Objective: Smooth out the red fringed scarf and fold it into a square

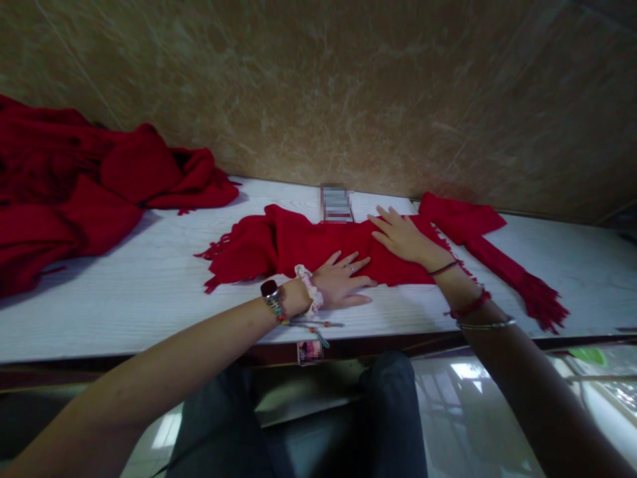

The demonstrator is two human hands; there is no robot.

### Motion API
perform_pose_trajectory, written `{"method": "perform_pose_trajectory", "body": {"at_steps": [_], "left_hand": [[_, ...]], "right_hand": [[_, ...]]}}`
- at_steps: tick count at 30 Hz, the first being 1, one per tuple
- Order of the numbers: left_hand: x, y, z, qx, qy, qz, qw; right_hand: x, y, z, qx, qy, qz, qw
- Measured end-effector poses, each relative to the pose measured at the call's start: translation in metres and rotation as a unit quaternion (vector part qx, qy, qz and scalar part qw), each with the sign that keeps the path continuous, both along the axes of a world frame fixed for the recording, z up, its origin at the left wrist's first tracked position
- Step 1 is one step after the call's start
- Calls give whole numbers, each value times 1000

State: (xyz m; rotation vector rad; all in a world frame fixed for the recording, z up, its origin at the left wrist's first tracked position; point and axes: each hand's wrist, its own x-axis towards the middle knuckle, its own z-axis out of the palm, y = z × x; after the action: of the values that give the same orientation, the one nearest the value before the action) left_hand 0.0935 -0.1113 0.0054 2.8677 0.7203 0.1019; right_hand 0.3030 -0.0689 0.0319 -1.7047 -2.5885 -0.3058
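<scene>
Left of frame: red cloth heap, loosely piled, probably set aside for working room. Centre: red scarf; left hand open over its lower edge, gripping nothing; right hand likewise open on top (fingers spread), seemingly keeping cloth flat. Scarf: fringed, rumpled leftward, smoother rightward; weave too blurred to judge.

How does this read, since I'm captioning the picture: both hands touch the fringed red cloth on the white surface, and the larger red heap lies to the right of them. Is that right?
Not quite: the larger red heap lies to the left of them, as the head view shows. The left hand and right hand do both touch the fringed red cloth on the white surface.
</scene>
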Motion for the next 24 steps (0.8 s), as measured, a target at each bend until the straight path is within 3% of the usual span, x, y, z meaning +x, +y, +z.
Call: {"method": "perform_pose_trajectory", "body": {"at_steps": [4,9,12,16,18,21,24], "left_hand": [[0,1,-1,-8,4,17,1000],[-1,-1,-2,-10,-4,29,1000],[-1,-2,-3,-9,-9,35,999],[-1,-3,-2,-3,-5,33,999],[-1,-3,-2,0,0,32,999],[-2,-3,-2,2,1,33,999],[-2,-3,-3,8,-4,34,999]], "right_hand": [[3,10,-13,-82,9,-6,997],[42,38,-16,-31,69,-121,990],[42,35,-12,12,87,-81,993],[25,13,-14,-67,56,17,996],[24,8,-15,-96,47,11,994],[30,8,-10,-77,67,-39,994],[30,4,-2,-35,105,9,994]]}}
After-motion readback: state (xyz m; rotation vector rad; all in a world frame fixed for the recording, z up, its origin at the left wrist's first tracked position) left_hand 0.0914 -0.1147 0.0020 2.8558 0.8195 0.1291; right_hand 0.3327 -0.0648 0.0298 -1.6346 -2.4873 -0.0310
